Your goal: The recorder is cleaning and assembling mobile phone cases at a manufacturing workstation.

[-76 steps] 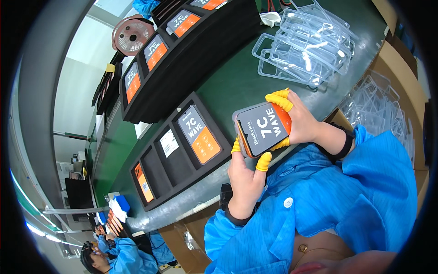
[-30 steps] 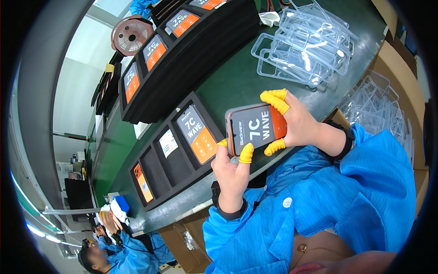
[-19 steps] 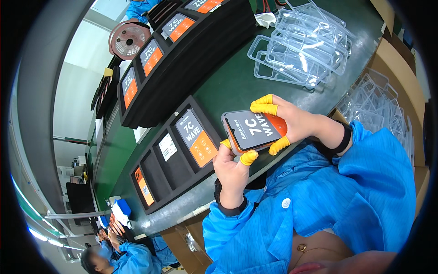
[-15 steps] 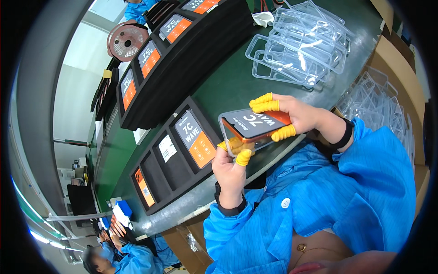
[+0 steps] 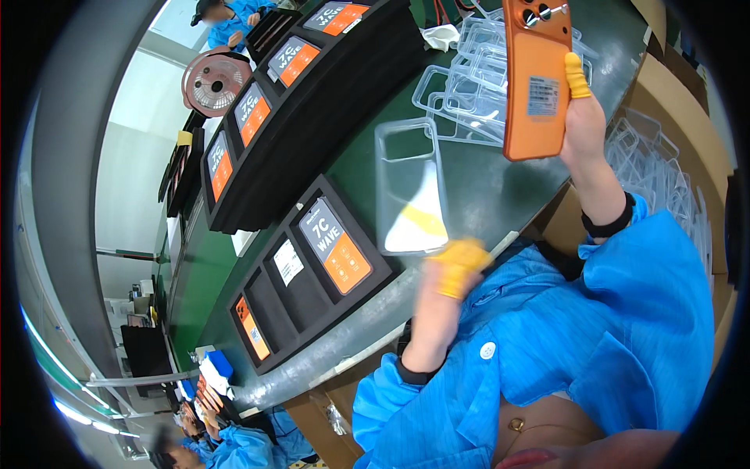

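Observation:
My right hand [image 5: 584, 117], with yellow finger cots, grips an orange phone [image 5: 537, 86] by its long edge. The phone is raised over the far right of the bench, its orange back, lenses and pale label showing. Nearer to me, left of the phone, a clear phone case [image 5: 410, 187] shows sharply over the green bench, with white and yellow patches that look like reflections. Just below its lower end, my left hand [image 5: 449, 281] is smeared by motion; its fingers, also in yellow cots, cannot be read, nor whether they touch the case.
Several clear cases [image 5: 469, 98] are heaped behind the phone. A black foam tray [image 5: 289, 313] holding phones lies at left; stacked black trays [image 5: 312, 117] with phones stand beyond it. A cardboard box [image 5: 664, 102] of clear cases is at right. Co-workers sit farther off.
The phone, earlier tilted at the clear case between both hands, has moved up and right in my right hand, now back side showing. My left hand has shifted right and nearer, away from the case's edge.

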Tool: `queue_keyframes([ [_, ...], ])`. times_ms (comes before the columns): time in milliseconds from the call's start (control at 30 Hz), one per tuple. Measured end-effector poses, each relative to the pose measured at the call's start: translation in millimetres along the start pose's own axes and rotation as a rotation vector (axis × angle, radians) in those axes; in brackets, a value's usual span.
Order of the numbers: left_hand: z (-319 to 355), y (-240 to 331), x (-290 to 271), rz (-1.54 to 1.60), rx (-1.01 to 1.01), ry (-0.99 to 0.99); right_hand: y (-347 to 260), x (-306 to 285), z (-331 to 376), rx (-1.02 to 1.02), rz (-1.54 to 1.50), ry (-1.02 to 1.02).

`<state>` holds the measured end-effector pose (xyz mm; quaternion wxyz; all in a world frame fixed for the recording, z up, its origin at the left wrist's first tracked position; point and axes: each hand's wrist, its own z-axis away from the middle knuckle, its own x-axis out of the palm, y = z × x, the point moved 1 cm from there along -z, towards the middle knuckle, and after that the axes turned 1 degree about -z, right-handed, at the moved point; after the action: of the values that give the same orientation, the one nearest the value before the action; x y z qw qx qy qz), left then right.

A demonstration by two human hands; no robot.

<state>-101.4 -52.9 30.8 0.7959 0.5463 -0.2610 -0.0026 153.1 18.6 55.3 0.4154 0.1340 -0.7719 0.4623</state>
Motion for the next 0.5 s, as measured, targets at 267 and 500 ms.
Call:
queue_keyframes([
  [267,-34,34,-11,-1.846,0.701,-0.088,1,1,21,0.274,-0.064,-0.042],
  [500,-41,-3,6,-1.784,0.783,-0.163,18,23,32,0.441,0.091,-0.086],
])
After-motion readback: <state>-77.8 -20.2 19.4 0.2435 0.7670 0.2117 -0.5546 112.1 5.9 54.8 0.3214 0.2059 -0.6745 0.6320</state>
